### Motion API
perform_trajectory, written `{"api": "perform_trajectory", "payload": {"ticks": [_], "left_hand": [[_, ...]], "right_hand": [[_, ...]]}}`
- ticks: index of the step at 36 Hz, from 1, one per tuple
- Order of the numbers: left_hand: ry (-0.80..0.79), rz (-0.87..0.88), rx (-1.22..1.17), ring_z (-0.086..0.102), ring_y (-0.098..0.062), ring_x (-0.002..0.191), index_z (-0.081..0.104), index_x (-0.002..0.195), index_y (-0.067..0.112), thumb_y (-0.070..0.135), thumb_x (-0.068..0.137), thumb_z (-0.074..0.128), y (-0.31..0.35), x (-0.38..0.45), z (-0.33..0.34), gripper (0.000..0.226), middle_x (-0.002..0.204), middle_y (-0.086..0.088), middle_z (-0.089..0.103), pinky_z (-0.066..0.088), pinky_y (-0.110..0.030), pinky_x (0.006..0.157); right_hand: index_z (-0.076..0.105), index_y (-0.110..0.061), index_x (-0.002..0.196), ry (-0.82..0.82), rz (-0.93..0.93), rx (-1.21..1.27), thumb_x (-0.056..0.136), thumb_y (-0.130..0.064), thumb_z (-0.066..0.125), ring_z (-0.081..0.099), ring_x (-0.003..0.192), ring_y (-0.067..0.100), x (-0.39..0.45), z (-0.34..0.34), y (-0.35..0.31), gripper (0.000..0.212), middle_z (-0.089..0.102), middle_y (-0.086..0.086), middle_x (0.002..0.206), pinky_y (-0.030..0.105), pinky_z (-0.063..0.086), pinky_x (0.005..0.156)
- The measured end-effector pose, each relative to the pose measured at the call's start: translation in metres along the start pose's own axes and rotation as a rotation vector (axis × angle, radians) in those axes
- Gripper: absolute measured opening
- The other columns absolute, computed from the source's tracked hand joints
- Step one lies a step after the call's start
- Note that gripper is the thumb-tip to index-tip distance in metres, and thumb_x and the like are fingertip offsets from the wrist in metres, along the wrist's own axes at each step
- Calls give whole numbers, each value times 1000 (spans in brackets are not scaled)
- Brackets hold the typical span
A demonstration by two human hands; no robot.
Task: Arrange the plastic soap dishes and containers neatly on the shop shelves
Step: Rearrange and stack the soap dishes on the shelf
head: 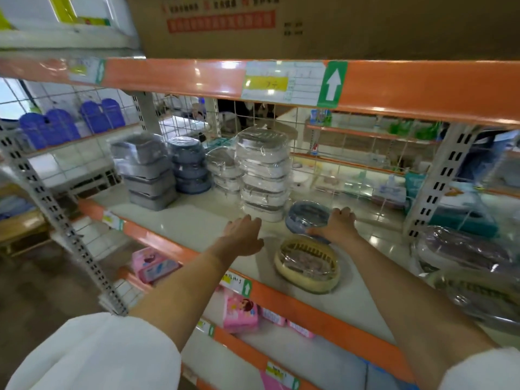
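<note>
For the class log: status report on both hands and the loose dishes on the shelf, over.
Left hand open, holding nothing. Right hand resting on the blue dish, grip unclear. Yellow dish loose near the shelf edge. White stack close behind.

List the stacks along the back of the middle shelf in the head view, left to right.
grey rectangular container stack → dark blue round dish stack → short clear-wrapped white dish stack → tall clear-wrapped white dish stack.
</note>
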State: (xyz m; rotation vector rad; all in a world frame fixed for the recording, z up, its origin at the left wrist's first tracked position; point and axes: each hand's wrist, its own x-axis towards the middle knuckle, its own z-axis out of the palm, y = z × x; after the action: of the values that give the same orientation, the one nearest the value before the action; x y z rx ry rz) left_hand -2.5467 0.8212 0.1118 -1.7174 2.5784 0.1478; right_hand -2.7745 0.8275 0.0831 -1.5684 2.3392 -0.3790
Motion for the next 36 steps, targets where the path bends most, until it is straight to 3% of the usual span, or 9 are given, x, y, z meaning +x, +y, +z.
{"api": "perform_trajectory", "payload": {"ticks": [5, 9, 14, 17, 25, 31, 36], "left_hand": [[-4, 67, 4, 48, -30, 121, 42, 137, 12, 35, 94, 53, -4, 8, -2, 50, 134, -12, 46, 40, -40, 100], [-10, 134, -7, 48, -30, 122, 42, 137, 13, 36, 93, 53, -13, 13, -3, 51, 134, -11, 45, 40, -39, 100], [-6, 240, -1, 46, -30, 125, 42, 138, 14, 35, 93, 52, -33, 16, -8, 50, 137, -11, 44, 39, -39, 102], [-8, 308, -7, 45, -30, 126, 41, 138, 14, 35, 94, 51, -52, 12, -12, 50, 138, -10, 43, 38, -39, 102], [-24, 350, -9, 46, -30, 125, 41, 138, 13, 37, 93, 51, -141, 1, -19, 52, 136, -11, 44, 39, -38, 102], [-39, 272, -28, 40, -29, 131, 35, 142, 13, 35, 95, 49, -226, -8, -35, 54, 142, -10, 38, 36, -38, 106], [44, 184, -71, 45, -27, 128, 45, 135, 13, 36, 93, 51, -291, -11, -52, 48, 139, -10, 47, 40, -33, 100]], "right_hand": [[20, 1, 146, 45, 76, 38, 72, -67, 68, 19, 139, 38, -6, -17, 2, 111, 18, 22, 151, 44, 28, 109], [19, -4, 148, 82, 120, 83, 63, -71, 72, 27, 138, 37, -24, -31, 9, 121, 25, 17, 152, 47, 32, 111], [30, -11, 143, 118, 172, 179, 40, -82, 66, 38, 132, 32, -56, -35, -10, 130, 37, 11, 146, 48, 38, 106], [25, -9, 146, 105, 204, 252, 41, -83, 67, 33, 137, 33, -75, -28, -41, 136, 32, 13, 151, 48, 36, 109], [43, -4, 132, 210, 191, 283, 61, -66, 76, 48, 121, 31, -100, 8, -154, 100, 47, 13, 134, 41, 46, 96], [51, -6, 129, 181, 127, 423, 24, -93, 59, 55, 114, 29, -90, 26, -243, 136, 56, 11, 129, 37, 50, 91], [61, -7, 119, 206, 72, 557, 49, -73, 73, 61, 106, 24, -81, 31, -310, 97, 65, 6, 118, 31, 48, 81]]}}
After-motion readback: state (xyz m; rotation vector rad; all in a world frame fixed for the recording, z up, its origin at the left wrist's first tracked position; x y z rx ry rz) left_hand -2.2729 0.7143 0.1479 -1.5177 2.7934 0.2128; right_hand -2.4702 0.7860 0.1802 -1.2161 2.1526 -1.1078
